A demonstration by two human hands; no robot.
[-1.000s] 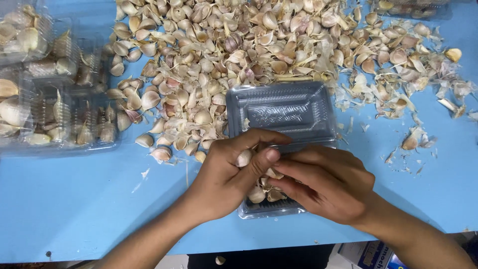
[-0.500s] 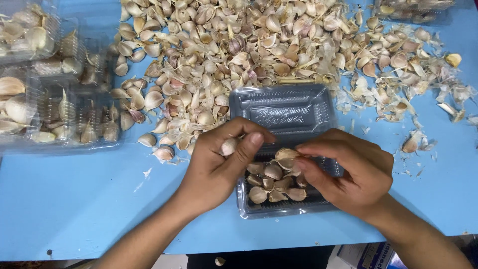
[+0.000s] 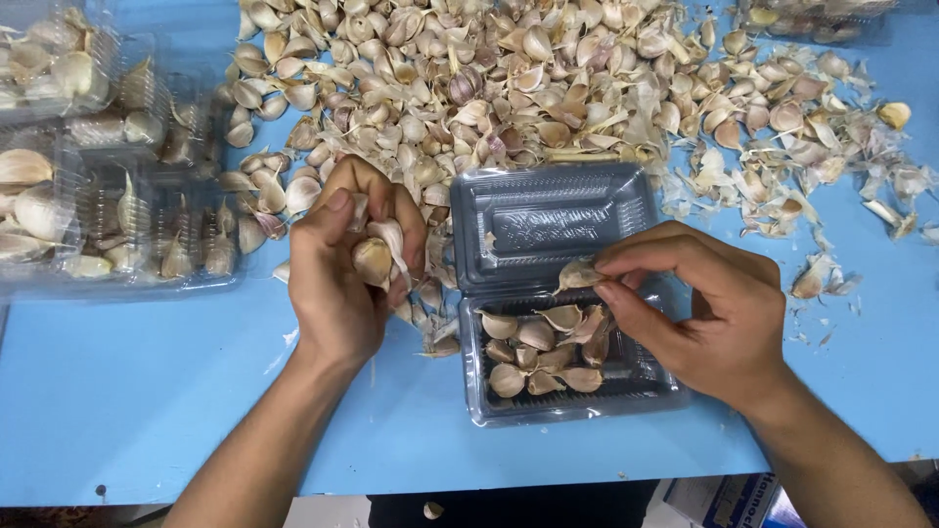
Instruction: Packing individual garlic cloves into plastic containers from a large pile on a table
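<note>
While our right hand (image 3: 709, 313) pinches a single garlic clove (image 3: 577, 275) between thumb and fingertips, we hold it just above the lower half of the open clear plastic clamshell box (image 3: 562, 293). That clove hangs over the rear edge of the compartment where a small cluster of cloves (image 3: 543, 347) already lies, filling roughly the left part of the tray. The lid half of the box lies flat behind it, hinged open toward the heap.

Our left hand (image 3: 347, 269) sits just left of the box, fingers curled shut around several cloves (image 3: 377, 256), one plump clove showing between thumb and forefinger. Both our forearms reach in from the near edge of the blue table (image 3: 147, 391).

Beyond the box we see a broad pile of loose garlic cloves and papery skins (image 3: 509, 88) spreading across the far part of the table, thinning into scattered husks (image 3: 822, 166) toward the right. At the left edge stand several closed clear boxes (image 3: 108, 196), already filled with garlic and set side by side.
</note>
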